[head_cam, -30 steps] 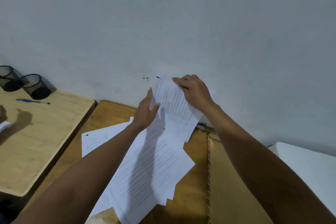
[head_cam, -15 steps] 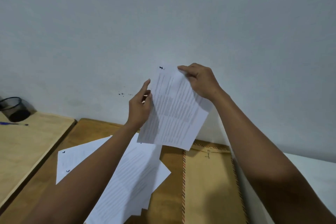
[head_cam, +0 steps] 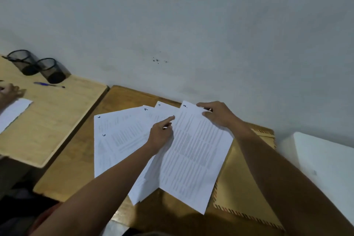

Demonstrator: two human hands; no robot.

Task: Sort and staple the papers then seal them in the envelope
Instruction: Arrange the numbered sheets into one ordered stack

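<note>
Several printed white sheets (head_cam: 122,140) lie fanned on the brown wooden desk (head_cam: 76,161), with handwritten numbers in their top corners. One sheet (head_cam: 193,159) lies on top at the right, partly over a brown envelope (head_cam: 243,188) with a striped border. My right hand (head_cam: 220,115) pinches this sheet's top right corner. My left hand (head_cam: 161,134) rests on the fanned sheets beside it, index finger stretched out, holding nothing. A small dark object (head_cam: 209,109) peeks out behind my right fingers; I cannot tell what it is.
The wall stands directly behind the desk. A lighter desk (head_cam: 57,113) at the left carries two black mesh cups (head_cam: 51,71), a blue pen (head_cam: 47,84), a white paper strip (head_cam: 13,111) and another person's hand (head_cam: 8,92). A white surface (head_cam: 323,159) adjoins at the right.
The sheet that both hands held up against the wall has come down onto the desk over the envelope. My left hand has let go and moved onto the fanned sheets.
</note>
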